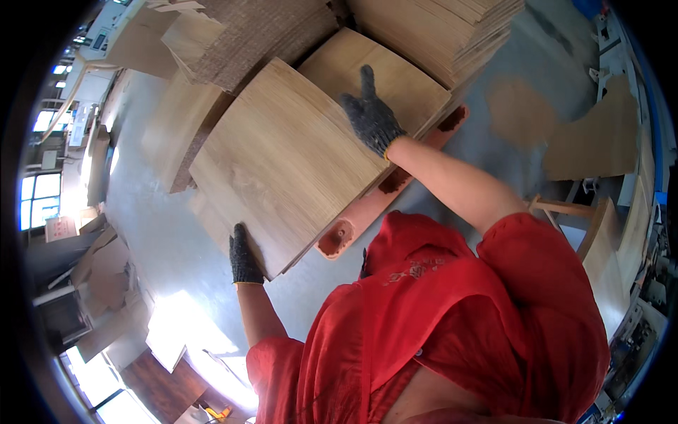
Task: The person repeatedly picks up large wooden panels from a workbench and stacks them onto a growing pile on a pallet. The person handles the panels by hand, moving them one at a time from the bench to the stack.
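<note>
Below me lies a large light-brown wood-grain panel [282, 159], the top of what looks like a thin stack at its near edge. My left hand [244, 256], in a dark grey knitted glove, rests against the panel's left edge near the closest corner, its visible fingers stretched out. At the opposite edge, my right hand [371, 116] wears a matching glove. Its thumb and fingers are spread over the border between this panel and a second wood-grain panel [388, 78] behind it. Both palms are turned away from view.
An orange-pink pallet [342, 237] sticks out under the panels. Tall stacks of boards [438, 35] and a brown stack [261, 42] rise behind. More panels [187, 134] stand at the left on the grey floor [152, 205]. Cardboard [597, 134] and a wooden frame [565, 206] are at the right.
</note>
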`<action>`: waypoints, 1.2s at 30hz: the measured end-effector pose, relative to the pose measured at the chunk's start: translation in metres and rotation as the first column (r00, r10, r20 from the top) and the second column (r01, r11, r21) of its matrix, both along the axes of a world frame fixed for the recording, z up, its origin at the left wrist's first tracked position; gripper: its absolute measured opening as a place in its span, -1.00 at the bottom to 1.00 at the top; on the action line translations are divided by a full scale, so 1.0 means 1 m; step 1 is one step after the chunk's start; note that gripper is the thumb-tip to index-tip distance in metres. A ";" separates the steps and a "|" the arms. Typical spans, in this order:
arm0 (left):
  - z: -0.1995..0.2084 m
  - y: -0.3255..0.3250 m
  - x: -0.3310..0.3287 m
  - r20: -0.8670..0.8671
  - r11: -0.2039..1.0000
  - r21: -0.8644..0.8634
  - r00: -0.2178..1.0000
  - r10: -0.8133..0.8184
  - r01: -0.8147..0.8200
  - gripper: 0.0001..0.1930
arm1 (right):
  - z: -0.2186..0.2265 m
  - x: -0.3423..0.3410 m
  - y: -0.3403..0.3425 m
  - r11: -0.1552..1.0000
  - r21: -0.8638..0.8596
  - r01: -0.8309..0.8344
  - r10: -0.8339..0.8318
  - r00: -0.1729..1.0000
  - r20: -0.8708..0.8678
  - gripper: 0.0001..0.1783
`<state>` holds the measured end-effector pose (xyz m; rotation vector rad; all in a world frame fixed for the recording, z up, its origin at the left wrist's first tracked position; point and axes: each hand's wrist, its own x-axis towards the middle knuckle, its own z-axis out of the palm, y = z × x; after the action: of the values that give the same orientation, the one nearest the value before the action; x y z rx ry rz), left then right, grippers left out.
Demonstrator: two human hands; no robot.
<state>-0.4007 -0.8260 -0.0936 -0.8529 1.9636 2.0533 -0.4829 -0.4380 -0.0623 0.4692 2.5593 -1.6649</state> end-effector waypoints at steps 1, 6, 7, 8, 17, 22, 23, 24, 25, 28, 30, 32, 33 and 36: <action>0.001 0.001 -0.001 -0.010 1.000 -0.021 1.000 0.009 -0.009 -0.46 | 0.003 0.000 0.002 0.998 0.022 0.052 -0.051 0.998 -0.032 -0.09; -0.004 -0.002 0.006 -0.006 0.999 0.009 0.999 -0.035 0.035 -0.46 | 0.015 -0.002 0.012 0.983 0.157 0.098 0.054 0.658 -0.751 -0.41; -0.006 -0.004 0.009 -0.048 0.998 0.025 0.997 -0.063 0.064 -0.44 | 0.016 0.002 0.015 0.983 0.179 0.039 0.079 0.792 -0.606 -0.41; -0.010 -0.005 0.014 -0.024 0.999 0.032 0.999 -0.035 0.035 -0.42 | 0.015 0.008 0.020 0.980 0.196 -0.031 0.116 0.891 -0.438 -0.41; -0.019 -0.012 0.037 0.177 0.441 -0.770 0.818 -0.548 0.462 -0.54 | -0.012 0.033 0.010 0.953 -0.094 -0.288 0.281 0.956 -0.088 -0.16; 0.011 0.018 0.029 0.047 0.536 -0.824 0.966 -0.255 0.182 -0.13 | -0.024 0.072 0.050 0.969 -0.129 -0.209 0.203 0.978 -0.057 -0.01; 0.021 0.026 0.033 -0.070 0.497 -0.868 0.991 -0.111 -0.006 0.06 | -0.028 0.095 0.070 0.993 -0.103 -0.055 0.049 0.997 -0.058 -0.05; 0.035 0.033 0.037 -0.223 0.199 -0.966 0.918 -0.329 -0.164 -0.01 | -0.034 0.119 0.091 0.995 -0.089 0.054 -0.063 0.992 -0.113 -0.09; 0.050 0.042 0.042 -0.290 -0.068 -0.919 0.779 -0.555 -0.389 -0.08 | -0.042 0.144 0.114 0.986 -0.085 0.143 -0.160 0.956 -0.246 -0.12; 0.076 0.109 0.052 -0.470 0.113 -0.852 0.651 -0.596 -0.511 -0.20 | -0.071 0.235 0.222 0.677 0.704 0.212 -0.187 0.976 -0.114 -0.43; 0.090 0.165 0.053 -0.557 0.258 -0.799 0.504 -0.661 -0.544 -0.24 | -0.081 0.313 0.302 -0.123 0.985 -0.121 -0.260 0.962 0.085 -0.63; 0.094 0.220 0.070 -0.491 0.308 -0.865 0.538 -0.685 -0.397 -0.30 | -0.079 0.408 0.369 0.119 0.974 0.195 -0.545 0.832 -0.100 -0.57; 0.091 0.245 0.078 -0.475 0.305 -0.870 0.496 -0.727 -0.387 -0.33 | -0.074 0.453 0.394 0.305 0.770 0.561 -0.708 0.674 -0.210 -0.53; 0.080 0.317 0.104 -0.346 0.644 -0.709 0.653 -0.674 0.289 -0.42 | -0.045 0.569 0.449 -0.133 -0.417 0.899 -0.988 -0.152 -0.013 -0.37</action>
<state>-0.2963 -0.5089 -0.0137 0.4002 2.8265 1.4168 0.0862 0.0107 -0.1068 2.9820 1.6793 -2.4125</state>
